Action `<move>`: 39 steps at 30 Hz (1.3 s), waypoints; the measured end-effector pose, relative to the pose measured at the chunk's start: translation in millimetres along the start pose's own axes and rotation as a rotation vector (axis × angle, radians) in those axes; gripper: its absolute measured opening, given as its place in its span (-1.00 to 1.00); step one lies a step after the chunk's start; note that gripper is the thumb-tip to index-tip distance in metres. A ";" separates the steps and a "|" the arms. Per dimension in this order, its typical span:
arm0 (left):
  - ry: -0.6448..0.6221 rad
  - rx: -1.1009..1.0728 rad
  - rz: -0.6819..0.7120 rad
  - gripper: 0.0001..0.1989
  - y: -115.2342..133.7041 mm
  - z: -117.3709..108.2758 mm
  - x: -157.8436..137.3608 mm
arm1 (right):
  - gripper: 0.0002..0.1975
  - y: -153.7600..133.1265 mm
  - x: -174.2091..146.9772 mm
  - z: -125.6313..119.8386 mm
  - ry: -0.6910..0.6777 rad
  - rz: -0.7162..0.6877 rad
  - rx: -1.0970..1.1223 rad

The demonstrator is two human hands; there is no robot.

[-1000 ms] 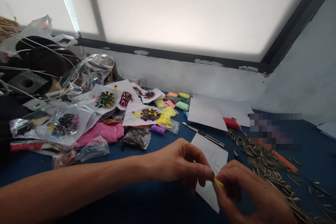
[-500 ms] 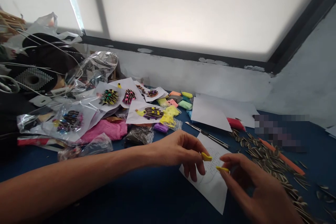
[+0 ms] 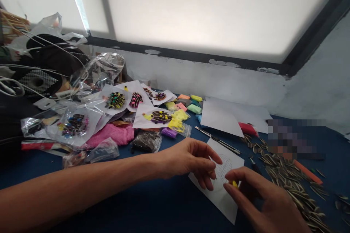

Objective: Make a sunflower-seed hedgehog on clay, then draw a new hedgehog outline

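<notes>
My right hand (image 3: 265, 193) pinches a small piece of yellow modelling clay (image 3: 235, 185) between thumb and fingers. Across from it, my left hand (image 3: 195, 160) is curled, its index finger reaching forward; a trace of yellow shows between the thumb and the lower fingers, and the rest is hidden. The hands are apart. Below them lies a white sheet (image 3: 225, 204) with a pencil drawing of a rounded outline filled with short marks. A box cutter (image 3: 218, 140) rests along the far edge of that sheet.
Striped sunflower seeds (image 3: 295, 185) spread on the right, with an orange stick (image 3: 308, 172) among them. Behind are blank papers (image 3: 222, 116), a red clay packet (image 3: 248, 129) and coloured clay packs (image 3: 194, 108). Finished hedgehog pictures (image 3: 158, 116) and plastic bags fill the left.
The yellow clay at my left fingertips is now mostly out of sight inside the hand. My right fingers have closed more around their yellow piece. The view has shifted slightly.
</notes>
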State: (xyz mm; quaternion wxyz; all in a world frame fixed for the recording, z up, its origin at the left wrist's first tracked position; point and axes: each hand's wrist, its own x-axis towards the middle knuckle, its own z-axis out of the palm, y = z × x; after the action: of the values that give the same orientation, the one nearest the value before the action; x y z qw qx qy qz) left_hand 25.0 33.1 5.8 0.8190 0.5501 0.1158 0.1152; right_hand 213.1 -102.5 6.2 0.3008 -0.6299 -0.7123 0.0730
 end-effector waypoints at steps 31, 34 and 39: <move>0.095 1.598 0.266 -0.86 -2.6 7.2 -8.1 | -0.64 5.6 -0.9 21.4 0.074 -0.243 -0.300; 0.099 1.624 0.263 -0.87 -2.4 7.2 -7.8 | -0.65 5.5 -2.1 21.6 0.068 -0.280 -0.297; 0.097 1.657 0.258 -0.88 -3.0 7.6 -8.3 | -0.62 -2.0 -4.5 19.2 0.065 -0.359 -0.414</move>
State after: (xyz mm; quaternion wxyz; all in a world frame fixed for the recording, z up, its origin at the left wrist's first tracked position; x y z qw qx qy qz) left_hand 19.8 22.7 6.4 0.1244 0.9770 0.1341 0.1093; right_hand 201.6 -101.9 -9.9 0.1965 -0.5438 -0.8021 -0.1490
